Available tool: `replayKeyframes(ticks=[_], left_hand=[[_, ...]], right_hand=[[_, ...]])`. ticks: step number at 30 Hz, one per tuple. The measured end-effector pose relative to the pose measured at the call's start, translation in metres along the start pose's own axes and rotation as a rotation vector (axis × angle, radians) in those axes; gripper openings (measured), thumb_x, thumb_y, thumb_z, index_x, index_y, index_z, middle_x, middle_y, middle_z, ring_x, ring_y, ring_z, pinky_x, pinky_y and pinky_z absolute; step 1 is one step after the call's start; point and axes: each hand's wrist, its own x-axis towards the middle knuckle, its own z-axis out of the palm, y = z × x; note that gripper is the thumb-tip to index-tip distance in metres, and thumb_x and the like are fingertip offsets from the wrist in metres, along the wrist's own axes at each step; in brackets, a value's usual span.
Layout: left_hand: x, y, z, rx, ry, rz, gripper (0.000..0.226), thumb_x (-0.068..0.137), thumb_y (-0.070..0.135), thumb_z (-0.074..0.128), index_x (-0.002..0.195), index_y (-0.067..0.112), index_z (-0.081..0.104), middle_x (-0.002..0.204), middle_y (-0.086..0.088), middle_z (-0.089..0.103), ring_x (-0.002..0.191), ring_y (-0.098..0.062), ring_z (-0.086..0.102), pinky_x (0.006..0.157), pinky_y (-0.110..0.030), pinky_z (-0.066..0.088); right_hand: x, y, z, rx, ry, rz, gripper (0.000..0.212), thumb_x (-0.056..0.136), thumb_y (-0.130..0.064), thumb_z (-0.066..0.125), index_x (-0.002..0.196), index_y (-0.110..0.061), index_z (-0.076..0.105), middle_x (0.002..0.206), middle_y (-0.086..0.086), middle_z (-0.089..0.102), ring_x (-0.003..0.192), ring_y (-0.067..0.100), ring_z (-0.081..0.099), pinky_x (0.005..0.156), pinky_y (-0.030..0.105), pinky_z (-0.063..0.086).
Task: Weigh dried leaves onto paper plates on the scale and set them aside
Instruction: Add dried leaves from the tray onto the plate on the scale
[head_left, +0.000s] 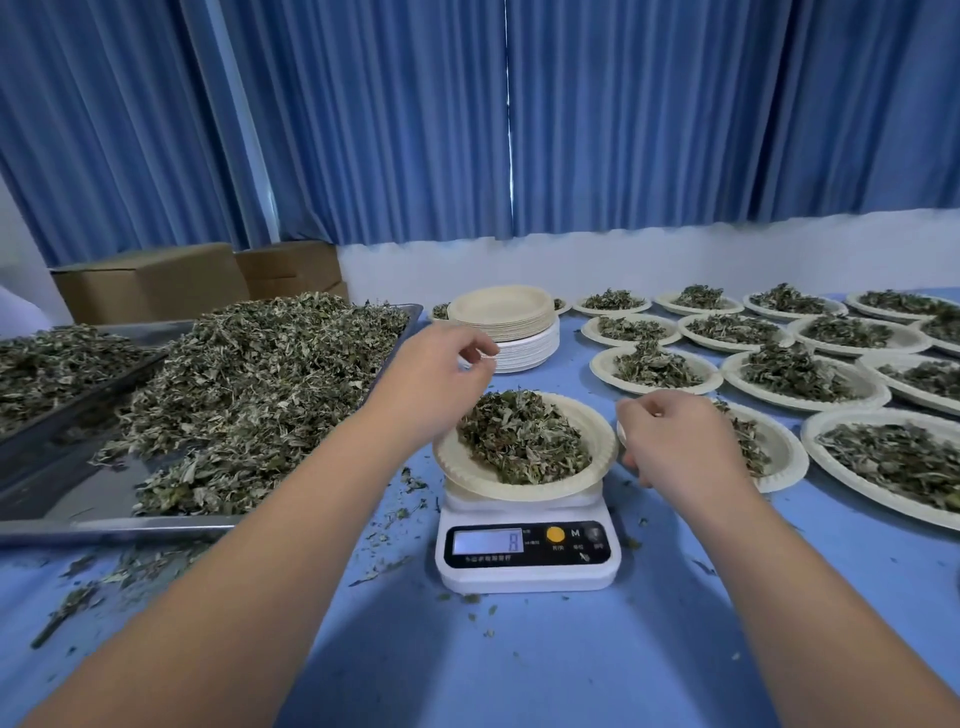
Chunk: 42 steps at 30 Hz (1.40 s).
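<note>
Pinching with left hand (441, 374) over plate (589, 413) on scale (527, 566), contents unseen, seemingly adjusting leaves (519, 436) to weight. Curling right hand (675, 441) just beside rim, grip unclear, probably readying to move it.

A white scale (527, 551) stands on the blue worktop (519, 665), its display showing 8. On it sits a paper plate (589, 415) heaped with dried leaves (522, 439). The left hand (441, 374) hovers over the plate's far left rim, fingers curled toward the thumb. The right hand (675, 441) sits just beside the right rim, fingers curled; whether either holds anything cannot be told. A metal tray (104, 530) of loose leaves (249, 389) lies to the left, a stack of empty plates (506, 327) behind, and filled plates (795, 374) to the right.
</note>
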Motion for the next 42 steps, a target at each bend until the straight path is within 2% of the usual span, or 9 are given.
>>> replayKeyframes(ticks=[4, 7, 14, 17, 23, 29, 34, 40, 42], left_hand=[[0.024, 0.007, 0.005, 0.226, -0.293, 0.03, 0.023, 0.094, 0.035, 0.057, 0.115, 0.029, 0.065, 0.109, 0.007, 0.061, 0.097, -0.009, 0.057, 0.086, -0.028, 0.043], [0.036, 0.014, 0.007, 0.297, -0.458, 0.002, 0.026, 0.095, 0.039, 0.055, 0.116, 0.03, 0.065, 0.109, 0.007, 0.062, 0.1, -0.012, 0.056, 0.085, -0.027, 0.042], [0.043, 0.022, 0.009, 0.343, -0.588, 0.011, 0.038, 0.088, 0.054, 0.06, 0.121, 0.035, 0.063, 0.106, 0.01, 0.056, 0.097, -0.011, 0.053, 0.086, -0.026, 0.038], [0.041, 0.024, 0.011, 0.337, -0.607, 0.031, 0.034, 0.087, 0.048, 0.064, 0.118, 0.033, 0.065, 0.106, 0.008, 0.061, 0.094, -0.009, 0.055, 0.083, -0.024, 0.039], [0.038, 0.027, 0.013, 0.264, -0.561, 0.077, 0.027, 0.085, 0.025, 0.072, 0.112, 0.026, 0.069, 0.095, 0.007, 0.066, 0.091, -0.011, 0.06, 0.075, -0.022, 0.042], [0.034, 0.022, 0.012, 0.17, -0.426, 0.076, 0.017, 0.085, 0.011, 0.067, 0.092, 0.024, 0.075, 0.092, 0.005, 0.07, 0.087, -0.012, 0.064, 0.078, -0.029, 0.055], [0.029, 0.013, 0.005, -0.123, -0.235, 0.004, 0.019, 0.083, 0.01, 0.071, 0.081, 0.029, 0.073, 0.074, 0.016, 0.066, 0.064, 0.008, 0.057, 0.064, -0.009, 0.046], [0.008, -0.003, 0.001, -0.491, -0.039, -0.128, 0.023, 0.085, 0.004, 0.07, 0.083, 0.027, 0.071, 0.085, -0.007, 0.071, 0.068, -0.009, 0.063, 0.075, -0.028, 0.055], [0.001, -0.007, 0.0, -0.555, 0.0, -0.141, 0.023, 0.085, 0.002, 0.069, 0.085, 0.025, 0.072, 0.081, -0.003, 0.069, 0.065, -0.006, 0.062, 0.071, -0.022, 0.055]], right_hand=[[0.001, 0.001, -0.001, 0.009, 0.009, -0.012, 0.032, 0.092, -0.025, 0.049, 0.081, 0.001, 0.064, 0.072, 0.02, 0.068, 0.069, 0.038, 0.065, 0.069, 0.042, 0.054], [0.002, 0.002, -0.002, 0.006, 0.005, -0.012, 0.032, 0.093, -0.025, 0.049, 0.083, 0.001, 0.064, 0.074, 0.02, 0.069, 0.07, 0.038, 0.065, 0.068, 0.041, 0.054], [0.003, 0.002, -0.001, 0.008, 0.001, -0.024, 0.032, 0.093, -0.025, 0.049, 0.086, 0.002, 0.064, 0.079, 0.021, 0.069, 0.074, 0.038, 0.065, 0.067, 0.04, 0.054], [0.003, 0.002, 0.0, 0.002, 0.001, -0.028, 0.032, 0.093, -0.026, 0.049, 0.086, 0.001, 0.064, 0.079, 0.021, 0.069, 0.075, 0.038, 0.065, 0.066, 0.039, 0.053], [0.001, 0.0, -0.002, 0.029, 0.022, -0.048, 0.028, 0.093, -0.025, 0.049, 0.074, -0.012, 0.064, 0.067, 0.011, 0.068, 0.067, 0.031, 0.064, 0.063, 0.037, 0.052], [0.002, -0.001, -0.002, 0.032, 0.049, -0.062, 0.025, 0.092, -0.022, 0.049, 0.077, -0.012, 0.067, 0.069, 0.009, 0.068, 0.066, 0.028, 0.063, 0.063, 0.036, 0.051], [0.002, -0.001, -0.001, 0.042, 0.056, -0.07, 0.024, 0.091, -0.02, 0.049, 0.076, -0.013, 0.066, 0.067, 0.009, 0.068, 0.067, 0.03, 0.064, 0.062, 0.038, 0.052], [0.003, 0.001, 0.002, 0.037, 0.062, -0.058, 0.025, 0.09, -0.021, 0.049, 0.072, -0.014, 0.065, 0.067, 0.008, 0.067, 0.061, 0.027, 0.059, 0.059, 0.035, 0.049], [0.003, 0.001, 0.002, 0.029, 0.064, -0.06, 0.025, 0.091, -0.022, 0.05, 0.074, -0.014, 0.066, 0.067, 0.007, 0.067, 0.06, 0.025, 0.057, 0.057, 0.032, 0.047]])
